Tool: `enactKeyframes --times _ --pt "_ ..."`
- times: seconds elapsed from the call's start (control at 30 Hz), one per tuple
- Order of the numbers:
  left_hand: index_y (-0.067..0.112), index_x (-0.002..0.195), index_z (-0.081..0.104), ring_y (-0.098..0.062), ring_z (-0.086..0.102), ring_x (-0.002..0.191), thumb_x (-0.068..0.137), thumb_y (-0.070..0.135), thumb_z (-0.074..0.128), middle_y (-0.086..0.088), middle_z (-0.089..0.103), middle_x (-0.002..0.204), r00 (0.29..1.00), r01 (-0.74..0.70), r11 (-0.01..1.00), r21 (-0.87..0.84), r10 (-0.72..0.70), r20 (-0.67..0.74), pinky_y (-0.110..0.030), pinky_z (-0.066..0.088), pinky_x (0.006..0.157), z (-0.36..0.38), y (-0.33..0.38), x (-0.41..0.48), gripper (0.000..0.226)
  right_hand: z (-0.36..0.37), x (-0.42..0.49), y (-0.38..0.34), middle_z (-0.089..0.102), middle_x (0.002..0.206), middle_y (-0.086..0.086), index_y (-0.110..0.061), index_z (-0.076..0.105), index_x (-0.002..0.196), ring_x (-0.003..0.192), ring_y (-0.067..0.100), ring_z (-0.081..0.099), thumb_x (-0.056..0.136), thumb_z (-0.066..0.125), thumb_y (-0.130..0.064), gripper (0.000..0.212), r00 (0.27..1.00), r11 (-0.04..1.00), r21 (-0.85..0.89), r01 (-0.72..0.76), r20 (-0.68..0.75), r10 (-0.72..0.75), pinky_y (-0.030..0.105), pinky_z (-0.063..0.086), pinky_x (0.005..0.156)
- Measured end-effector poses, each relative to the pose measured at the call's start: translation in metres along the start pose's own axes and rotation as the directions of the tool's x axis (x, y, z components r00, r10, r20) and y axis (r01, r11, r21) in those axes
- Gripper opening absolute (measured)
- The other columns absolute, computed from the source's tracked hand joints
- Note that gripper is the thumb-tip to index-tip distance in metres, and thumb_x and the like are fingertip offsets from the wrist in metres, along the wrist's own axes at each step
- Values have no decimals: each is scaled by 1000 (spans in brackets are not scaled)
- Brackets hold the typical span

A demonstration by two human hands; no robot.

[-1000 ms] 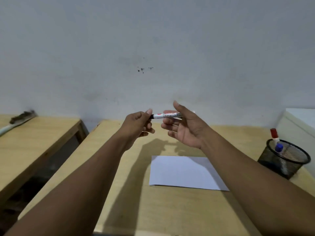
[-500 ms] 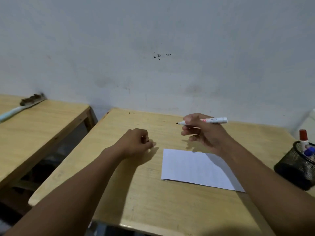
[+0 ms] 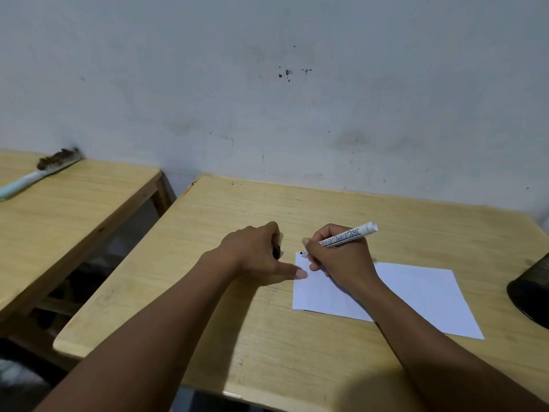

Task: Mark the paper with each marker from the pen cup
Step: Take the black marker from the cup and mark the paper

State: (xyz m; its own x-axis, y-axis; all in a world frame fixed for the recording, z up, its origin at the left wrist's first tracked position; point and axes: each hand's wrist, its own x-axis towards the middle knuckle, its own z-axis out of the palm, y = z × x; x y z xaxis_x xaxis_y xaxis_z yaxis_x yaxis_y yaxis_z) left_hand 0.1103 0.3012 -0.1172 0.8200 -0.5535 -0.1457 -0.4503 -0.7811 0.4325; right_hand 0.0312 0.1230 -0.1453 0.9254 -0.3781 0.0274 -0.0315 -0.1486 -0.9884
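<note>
A white sheet of paper (image 3: 416,295) lies flat on the wooden desk (image 3: 267,209). My right hand (image 3: 338,260) grips a white board marker (image 3: 346,237), uncapped, with its black tip at the paper's far left corner. My left hand (image 3: 255,254) rests on the desk just left of the paper; its fingers curl around the black marker cap (image 3: 277,251) and its thumb presses on the sheet's left edge. The black mesh pen cup (image 3: 531,289) shows only partly at the right edge; its contents are out of frame.
A second wooden desk (image 3: 74,209) stands to the left across a narrow gap, with a brush (image 3: 38,173) lying on it. A grey-white wall (image 3: 267,99) rises directly behind both desks.
Both hands came down from mid-air to the desk. The cap came off the marker into my left hand. My right hand brought the marker tip down to the paper's corner. The view tilted left and down.
</note>
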Motion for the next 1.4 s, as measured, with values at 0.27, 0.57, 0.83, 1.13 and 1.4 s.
enactKeyframes --times 0.27,0.57,0.83,1.13,1.4 --pt "28 94 50 -11 65 83 46 84 75 15 69 88 998 34 999 31 -36 58 -36 53 72 0 2 6 78 2 2 4 70 63 20 -8 67 68 52 23 63 74 88 -20 25 997 999 -29 46 65 -44 47 59 61" --pt "28 95 51 -10 63 82 52 80 78 15 66 86 998 40 999 23 -41 54 -35 52 71 -2 6 3 73 2 1 -1 70 66 24 3 65 72 55 28 62 77 85 -10 25 996 1000 21 19 92 -20 42 53 58" --pt "13 85 74 -10 64 66 85 19 80 5 72 71 999 -38 882 -470 45 3 -22 48 63 -27 -8 6 8 -47 5 -45 67 65 5 -15 73 92 47 9 55 85 80 -16 10 992 927 358 -108 -27 126 19 37 43" --pt "14 104 71 -20 74 84 91 19 74 -3 78 94 975 -116 429 -896 220 -22 -34 46 81 -28 106 40 15 -155 -10 -106 68 64 8 -9 75 76 49 14 58 92 56 -17 26 981 884 433 -175 -1 195 22 41 51" --pt "14 103 72 -21 74 83 89 20 75 -4 77 93 923 -99 338 -936 383 41 -31 47 75 -4 199 59 15 -217 -35 -112 67 62 8 -7 80 72 46 12 58 93 62 -16 29 975 924 373 -89 -159 158 21 40 47"
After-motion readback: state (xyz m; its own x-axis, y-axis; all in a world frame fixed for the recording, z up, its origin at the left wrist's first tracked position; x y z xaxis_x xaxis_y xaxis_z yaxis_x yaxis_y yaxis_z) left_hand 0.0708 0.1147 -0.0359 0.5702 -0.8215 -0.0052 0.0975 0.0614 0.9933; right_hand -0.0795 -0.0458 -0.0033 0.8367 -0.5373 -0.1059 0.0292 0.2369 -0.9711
